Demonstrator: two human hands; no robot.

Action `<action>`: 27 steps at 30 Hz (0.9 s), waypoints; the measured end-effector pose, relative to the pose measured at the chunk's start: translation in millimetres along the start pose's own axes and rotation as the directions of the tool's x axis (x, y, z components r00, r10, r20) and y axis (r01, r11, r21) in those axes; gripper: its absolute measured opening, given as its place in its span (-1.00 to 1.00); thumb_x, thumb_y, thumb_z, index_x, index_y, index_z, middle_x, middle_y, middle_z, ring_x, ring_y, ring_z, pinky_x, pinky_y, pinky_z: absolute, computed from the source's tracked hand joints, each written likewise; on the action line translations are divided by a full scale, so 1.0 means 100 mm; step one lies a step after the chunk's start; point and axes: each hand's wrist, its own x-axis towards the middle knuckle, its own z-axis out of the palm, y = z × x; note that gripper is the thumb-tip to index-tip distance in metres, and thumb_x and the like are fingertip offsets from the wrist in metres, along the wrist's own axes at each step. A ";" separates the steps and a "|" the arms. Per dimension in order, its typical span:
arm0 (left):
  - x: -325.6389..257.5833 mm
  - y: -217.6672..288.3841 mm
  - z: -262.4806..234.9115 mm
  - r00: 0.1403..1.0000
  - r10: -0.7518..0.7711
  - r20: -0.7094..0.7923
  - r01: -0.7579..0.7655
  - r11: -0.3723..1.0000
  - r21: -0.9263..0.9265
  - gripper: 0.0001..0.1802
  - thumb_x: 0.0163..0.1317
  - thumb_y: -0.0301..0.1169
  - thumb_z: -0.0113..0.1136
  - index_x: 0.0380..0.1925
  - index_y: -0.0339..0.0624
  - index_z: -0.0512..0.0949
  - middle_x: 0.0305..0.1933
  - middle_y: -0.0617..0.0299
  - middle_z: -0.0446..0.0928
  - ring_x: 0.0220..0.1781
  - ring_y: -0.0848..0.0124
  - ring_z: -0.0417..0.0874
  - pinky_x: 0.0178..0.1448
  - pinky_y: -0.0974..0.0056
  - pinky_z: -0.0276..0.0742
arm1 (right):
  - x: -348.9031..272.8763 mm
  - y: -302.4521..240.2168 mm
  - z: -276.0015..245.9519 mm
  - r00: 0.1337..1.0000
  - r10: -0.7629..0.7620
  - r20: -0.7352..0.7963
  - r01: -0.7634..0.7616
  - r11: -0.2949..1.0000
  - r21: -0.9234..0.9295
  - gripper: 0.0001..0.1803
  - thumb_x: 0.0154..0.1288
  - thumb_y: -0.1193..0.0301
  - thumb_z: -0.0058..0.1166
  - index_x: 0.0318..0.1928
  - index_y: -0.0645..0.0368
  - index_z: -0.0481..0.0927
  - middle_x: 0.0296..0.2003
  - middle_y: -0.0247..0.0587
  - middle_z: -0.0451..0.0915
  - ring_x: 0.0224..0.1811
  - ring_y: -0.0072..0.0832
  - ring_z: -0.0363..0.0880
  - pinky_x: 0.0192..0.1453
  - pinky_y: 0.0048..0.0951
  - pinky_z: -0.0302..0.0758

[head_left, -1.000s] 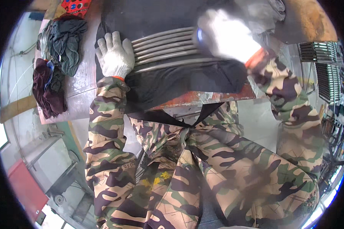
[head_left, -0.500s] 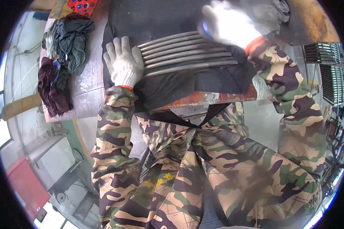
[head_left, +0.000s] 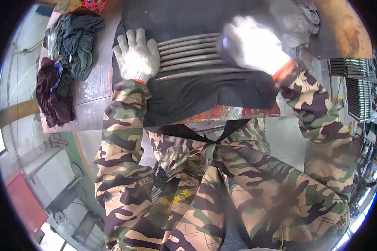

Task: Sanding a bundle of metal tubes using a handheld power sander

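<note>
Several slim grey metal rods (head_left: 188, 55) lie side by side, running left to right on a black cloth (head_left: 184, 100). The nearest rod (head_left: 201, 74) sits a little apart from the rest. My left hand (head_left: 137, 56), in a white knit glove with an orange cuff, rests flat at the rods' left ends, fingers spread. Over their right part is my right hand (head_left: 255, 44), gloved alike and smeared by motion. A small bluish patch (head_left: 225, 43) shows at its left edge; I cannot make out what it is. The right hand hides the rods' right ends.
Crumpled dark green rags (head_left: 79, 42) and a maroon rag (head_left: 52, 94) lie on the bench's left side. A red box (head_left: 94, 5) stands at the far left. Brown board (head_left: 343, 31) lies at the far right, with racked dark rods (head_left: 358, 96) beyond the bench edge.
My right hand has come nearer to me, lower over the rods' right part. My left hand stays flat at their left ends. The whole view has shifted slightly.
</note>
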 end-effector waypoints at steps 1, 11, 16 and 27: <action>0.00 -0.02 0.01 1.000 -0.004 0.001 0.004 1.000 0.000 -0.46 0.41 -0.12 0.07 0.24 -0.25 0.59 0.30 -0.08 0.56 0.36 -0.09 0.46 0.40 -0.19 0.33 | 0.05 -0.03 -0.02 1.000 -0.020 -0.003 0.020 1.000 -0.011 -0.76 0.37 0.27 0.15 -0.04 0.06 0.66 -0.21 -0.05 0.62 -0.13 -0.05 0.73 -0.12 0.06 0.73; 0.14 0.07 -0.16 0.978 -0.070 0.199 0.076 0.997 -0.022 -0.43 0.50 -0.08 0.00 0.38 -0.12 0.51 0.43 -0.03 0.50 0.48 -0.09 0.42 0.53 -0.20 0.27 | 0.40 -0.25 -0.05 0.991 0.001 0.134 -0.001 1.000 0.006 -0.76 0.40 0.29 0.09 -0.01 0.07 0.67 -0.15 0.01 0.67 -0.05 -0.03 0.74 -0.03 0.16 0.72; 0.09 0.21 -0.07 1.000 0.022 0.002 -0.022 0.997 -0.079 -0.52 0.47 -0.11 0.06 0.22 -0.14 0.57 0.25 0.00 0.58 0.35 -0.08 0.49 0.40 -0.19 0.38 | 0.62 -0.11 -0.10 0.957 0.187 0.222 -0.177 0.982 -0.067 -0.73 0.37 0.25 0.13 -0.03 0.07 0.68 -0.10 0.02 0.69 -0.08 0.02 0.75 -0.16 0.12 0.71; 0.01 0.10 -0.09 0.991 0.084 -0.101 -0.094 0.990 -0.101 -0.60 0.30 -0.18 0.19 0.03 -0.18 0.64 0.01 0.06 0.57 0.14 0.03 0.52 0.23 -0.15 0.40 | 0.68 -0.22 -0.12 0.993 -0.035 -0.110 0.032 0.999 -0.030 -0.83 0.29 0.33 0.19 -0.33 0.16 0.59 -0.37 0.02 0.61 -0.35 0.02 0.67 -0.36 0.05 0.65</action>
